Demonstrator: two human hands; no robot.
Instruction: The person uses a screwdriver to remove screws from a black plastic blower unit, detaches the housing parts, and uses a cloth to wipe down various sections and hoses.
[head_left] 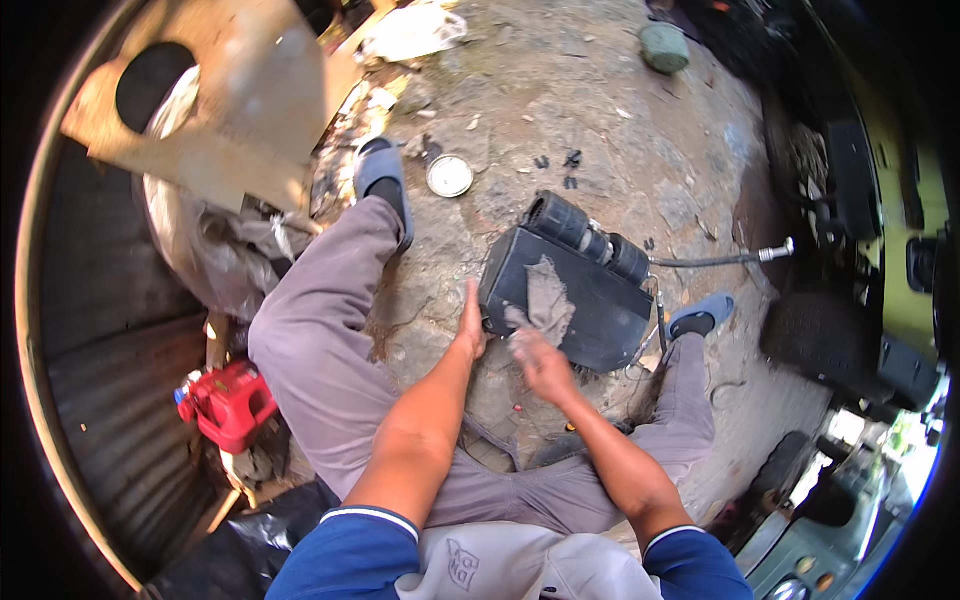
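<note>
A black boxy unit [610, 320] lies on the stony ground between my legs, with ribbed black cylinders [560, 222] along its far side and a hose [715, 260] running rightward. My left hand [470, 325] is against the unit's left end, fingers stretched along its side. My right hand [540, 360], slightly blurred, is closed on a crumpled grey rag [548, 305] at the unit's near left part. Several small black pieces [572, 160] and a round white-topped tin [449, 172] lie beyond the unit.
Left are cut boards [240, 120], plastic sheeting [205, 240], a red jerrycan [225, 405] and corrugated metal [120, 400]. A grey-green container [663, 50] stands at the back. Vehicle parts [900, 300] crowd the right edge. My sandalled feet flank the unit.
</note>
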